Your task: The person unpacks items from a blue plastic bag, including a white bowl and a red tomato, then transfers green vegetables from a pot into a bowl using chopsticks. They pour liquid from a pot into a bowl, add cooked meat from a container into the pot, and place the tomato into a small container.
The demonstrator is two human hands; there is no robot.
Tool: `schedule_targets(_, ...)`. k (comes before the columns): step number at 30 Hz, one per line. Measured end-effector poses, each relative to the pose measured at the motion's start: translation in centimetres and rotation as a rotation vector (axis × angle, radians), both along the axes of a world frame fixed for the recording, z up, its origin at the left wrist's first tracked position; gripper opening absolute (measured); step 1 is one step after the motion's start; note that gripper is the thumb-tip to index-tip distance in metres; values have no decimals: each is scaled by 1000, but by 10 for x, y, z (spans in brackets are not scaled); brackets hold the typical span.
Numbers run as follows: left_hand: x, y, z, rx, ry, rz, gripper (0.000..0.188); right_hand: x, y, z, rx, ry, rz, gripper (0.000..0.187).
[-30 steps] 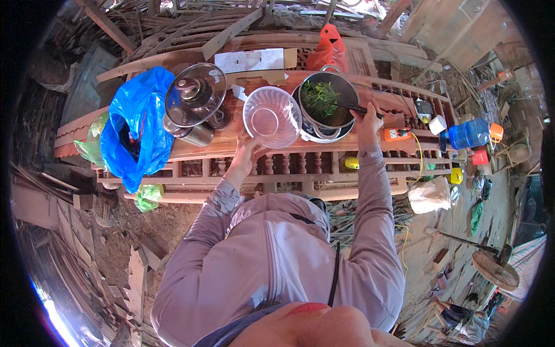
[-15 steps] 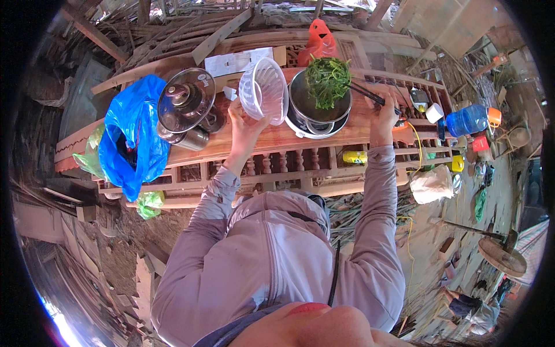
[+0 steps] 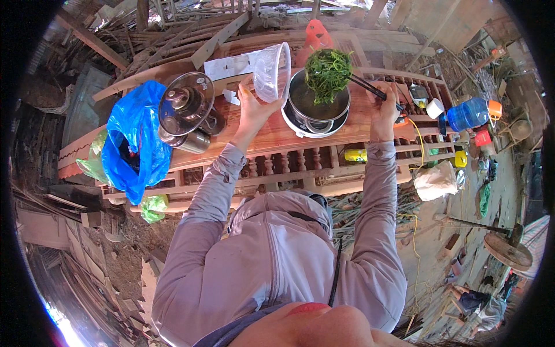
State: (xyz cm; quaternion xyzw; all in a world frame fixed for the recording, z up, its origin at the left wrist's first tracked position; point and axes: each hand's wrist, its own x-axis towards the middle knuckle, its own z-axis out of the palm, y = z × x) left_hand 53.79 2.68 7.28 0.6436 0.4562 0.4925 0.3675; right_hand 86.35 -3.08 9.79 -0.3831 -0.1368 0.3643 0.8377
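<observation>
My left hand (image 3: pixel 254 111) grips a clear plastic bowl (image 3: pixel 269 75) from its near side. The bowl is tilted, its opening turned toward the pot (image 3: pixel 306 113). In my right hand (image 3: pixel 384 110) is a pair of black chopsticks (image 3: pixel 366 87), reaching leftward. A clump of leafy greens (image 3: pixel 326 74) hangs from the chopstick tips above the pot, hiding its far part. The steel pot sits on a white round base (image 3: pixel 311 134), with liquid showing inside. To the left, a glass pot lid (image 3: pixel 184 101) rests on a steel vessel (image 3: pixel 193 140).
A wooden bench (image 3: pixel 231 151) carries these things. A blue plastic bag (image 3: pixel 139 141) lies at left and an orange bag (image 3: pixel 318 33) behind the pot. On the right are a yellow can (image 3: pixel 355 155), a white cup (image 3: pixel 435 110) and a blue water jug (image 3: pixel 467 117).
The bowl has tilted further, its opening turning toward the pot, and my left hand has shifted slightly right. The greens have risen slightly, still held by the chopsticks.
</observation>
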Motion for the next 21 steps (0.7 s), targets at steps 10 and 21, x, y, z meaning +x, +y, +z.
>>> schedule_targets(10, 33, -5, 24, -107, 244, 96, 99, -5, 5, 7, -47, 52, -51, 43)
schedule_targets(21, 55, -3, 2, -788, -874, -393, 56, -46, 20, 25, 21, 76, 61, 37)
